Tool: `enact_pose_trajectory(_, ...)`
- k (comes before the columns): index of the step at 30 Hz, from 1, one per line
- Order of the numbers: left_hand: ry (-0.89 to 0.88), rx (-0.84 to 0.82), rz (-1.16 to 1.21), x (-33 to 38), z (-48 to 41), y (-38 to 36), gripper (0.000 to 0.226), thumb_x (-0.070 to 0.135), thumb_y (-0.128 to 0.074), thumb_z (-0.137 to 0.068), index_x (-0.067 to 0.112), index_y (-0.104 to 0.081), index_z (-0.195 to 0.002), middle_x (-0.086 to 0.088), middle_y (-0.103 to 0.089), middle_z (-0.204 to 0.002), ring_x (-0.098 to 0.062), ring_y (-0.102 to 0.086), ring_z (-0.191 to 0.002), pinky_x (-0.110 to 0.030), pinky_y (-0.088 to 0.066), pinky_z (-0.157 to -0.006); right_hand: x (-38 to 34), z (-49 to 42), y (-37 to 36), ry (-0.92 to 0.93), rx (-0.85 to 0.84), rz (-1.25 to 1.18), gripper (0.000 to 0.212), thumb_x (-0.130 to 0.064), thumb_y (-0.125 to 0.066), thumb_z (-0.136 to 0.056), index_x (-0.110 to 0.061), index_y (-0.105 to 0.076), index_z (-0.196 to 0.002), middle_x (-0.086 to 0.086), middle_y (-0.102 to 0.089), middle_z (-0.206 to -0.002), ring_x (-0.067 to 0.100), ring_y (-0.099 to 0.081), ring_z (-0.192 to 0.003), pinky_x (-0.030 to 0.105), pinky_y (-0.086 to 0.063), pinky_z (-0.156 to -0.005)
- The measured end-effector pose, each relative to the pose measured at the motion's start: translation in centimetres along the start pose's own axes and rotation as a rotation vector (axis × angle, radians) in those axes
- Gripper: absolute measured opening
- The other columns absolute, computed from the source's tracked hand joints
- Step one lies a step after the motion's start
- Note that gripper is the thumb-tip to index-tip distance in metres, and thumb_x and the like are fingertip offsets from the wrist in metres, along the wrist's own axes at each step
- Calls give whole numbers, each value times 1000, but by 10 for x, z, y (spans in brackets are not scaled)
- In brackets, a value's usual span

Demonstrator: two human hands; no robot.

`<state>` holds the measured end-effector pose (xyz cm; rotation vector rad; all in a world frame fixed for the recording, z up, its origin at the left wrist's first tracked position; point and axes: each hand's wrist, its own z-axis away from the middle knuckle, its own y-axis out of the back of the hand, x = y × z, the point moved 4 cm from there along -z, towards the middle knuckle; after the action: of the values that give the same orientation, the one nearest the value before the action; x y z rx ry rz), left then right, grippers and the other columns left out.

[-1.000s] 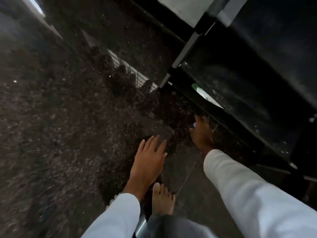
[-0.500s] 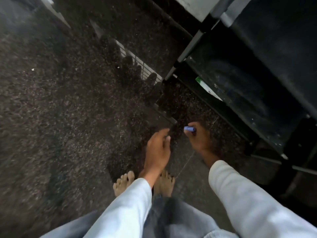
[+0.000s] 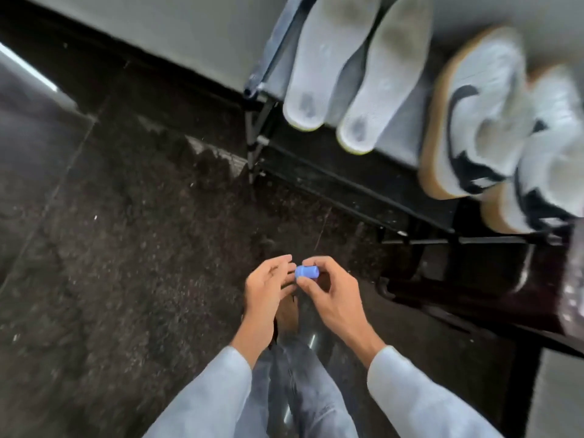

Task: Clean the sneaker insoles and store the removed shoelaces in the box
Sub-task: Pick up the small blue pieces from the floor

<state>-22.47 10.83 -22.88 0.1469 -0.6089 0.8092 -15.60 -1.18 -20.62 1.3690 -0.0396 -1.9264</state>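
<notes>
Standing on a dark speckled floor (image 3: 126,248) in front of a black metal rack (image 3: 347,184), a person holds both hands low, well clear of the rack's front rail. The right hand (image 3: 328,298) pinches a small blue cylinder (image 3: 306,272) between thumb and curled fingers. The left hand (image 3: 268,289) is loosely spread, with its fingertips at the cylinder's left end; whether they touch it is hard to tell.

Two pale insoles (image 3: 322,67) lie side by side on the rack's top shelf, near its left end. Their heels overhang the front edge and dark smudges mark the heels and forefeet. Right of them on the same shelf sit two white sneakers (image 3: 474,121) with tan soles, heels also past the edge. The farther one is cut off by the frame.

Left of the rack and in front of it the floor lies open out to a grey wall (image 3: 173,36) that runs behind the rack.

Under the top shelf the rack is dark, and what it carries cannot be made out. A glossy maroon shape (image 3: 572,279) at the rack's right end is cropped and unclear. One bare foot (image 3: 286,314) shows below the hands, partly hidden by them. Blur smears the sneakers: a black curved stripe shows on the side, but any lettering is unreadable. The cylinder shows no legible label.
</notes>
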Motion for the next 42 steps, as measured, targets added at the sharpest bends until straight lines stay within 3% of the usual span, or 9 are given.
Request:
enact_pose_trajectory(6, -20, -302, -176, 25, 72, -56, 16, 0, -65, -93, 8, -79, -96, -19, -78, -100, -34, -75, -99, -46, -57, -94, -29, 64, 76, -52, 132, -86, 20, -22, -74, -85, -28, -68, -103, -12, -69, -99, 11, -68, -93, 33, -58, -80)
enact_pose_trajectory(12, -21, -438, -307, 24, 137, -141, 13, -2, -69, -89, 4, -78, -97, -16, -80, -94, -30, -76, -97, -42, -58, -94, -28, 125, 161, -143, 427, -201, 23, -16, -73, -88, -33, -71, -104, -14, -71, -104, 2, -67, -99, 27, -56, -85)
enact_pose_trajectory(15, -51, -495, -354, 10, 163, -202, 13, -2, -70, -89, 6, -79, -94, -13, -80, -92, -28, -76, -96, -37, -58, -87, -12, 147, 217, -197, 587, -245, 20, -12, -75, -86, -26, -73, -101, -12, -74, -98, 6, -70, -94, 31, -58, -84)
enact_pose_trajectory(21, -75, -620, -393, -30, 196, -345, 16, 1, -69, -91, 11, -76, -102, -9, -80, -100, -24, -75, -102, -33, -58, -91, 43, 166, 349, -232, 826, -193, 23, -14, -79, -82, -26, -76, -102, -13, -75, -100, 5, -71, -95, 32, -58, -87)
enact_pose_trajectory(25, -160, -638, -496, -57, 197, -429, 21, 3, -65, -95, 21, -75, -102, -3, -79, -102, -20, -74, -102, -37, -58, -96, 95, 156, 447, -291, 979, -57, 21, -23, -78, -82, -24, -73, -102, -10, -76, -90, 4, -72, -83, 34, -58, -83)
enact_pose_trajectory(31, -460, -564, -736, -67, 189, -520, 18, 15, -64, -97, 26, -72, -109, 13, -74, -105, 0, -68, -101, -32, -57, -99, 162, 119, 555, -342, 1051, 72, 21, -20, -76, -85, -14, -74, -105, 4, -76, -88, 19, -71, -79, 32, -59, -78)
enact_pose_trajectory(34, -683, -572, -866, -69, 185, -550, 23, 15, -62, -99, 17, -69, -120, 6, -71, -115, -6, -66, -107, -36, -56, -100, 189, 98, 578, -350, 1027, 114, 20, -16, -74, -87, -10, -74, -106, 7, -75, -91, 19, -69, -81, 27, -56, -74)
enact_pose_trajectory(38, -1141, -643, -1212, -69, 185, -572, 32, 18, -59, -100, 12, -62, -131, -2, -62, -134, -17, -57, -126, -33, -48, -110, 219, 71, 588, -378, 946, 220, 20, -16, -72, -89, -10, -72, -108, 9, -73, -93, 23, -68, -85, 28, -56, -69)
enact_pose_trajectory(42, -1348, -693, -1482, -76, 175, -579, 38, 27, -53, -99, 13, -60, -133, -10, -59, -140, -30, -55, -132, -50, -44, -114, 230, 57, 588, -421, 897, 265, 26, -15, -70, -90, -11, -68, -116, 13, -70, -101, 26, -61, -97, 38, -57, -75)
